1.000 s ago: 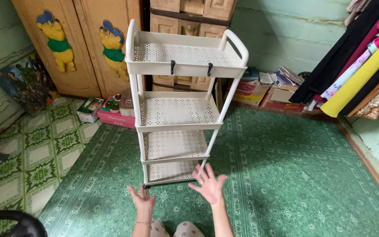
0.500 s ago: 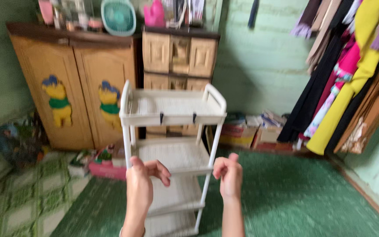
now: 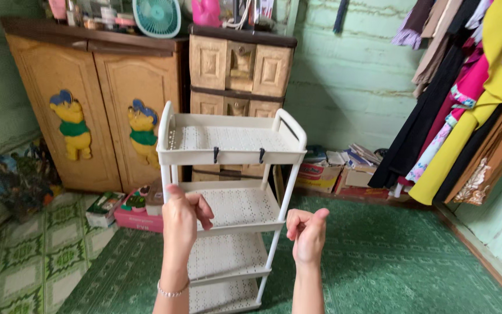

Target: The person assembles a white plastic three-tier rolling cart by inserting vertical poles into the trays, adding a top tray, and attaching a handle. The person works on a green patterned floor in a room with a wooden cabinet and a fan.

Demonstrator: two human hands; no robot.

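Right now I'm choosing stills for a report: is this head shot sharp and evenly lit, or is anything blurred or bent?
Head view: soft, even daylight, no harsh glare; the white rack and both hands, left hand and right hand, look sharp; wide-angle lens leans the wooden cabinet and the hanging clothes near the edges.

white plastic shelf cart (image 3: 230, 203) | stands upright on the green floor, in front of the wooden cabinets | four perforated trays stacked between corner posts | curved handles at left and right of top tray | two dark hooks on its near rim | trays empty
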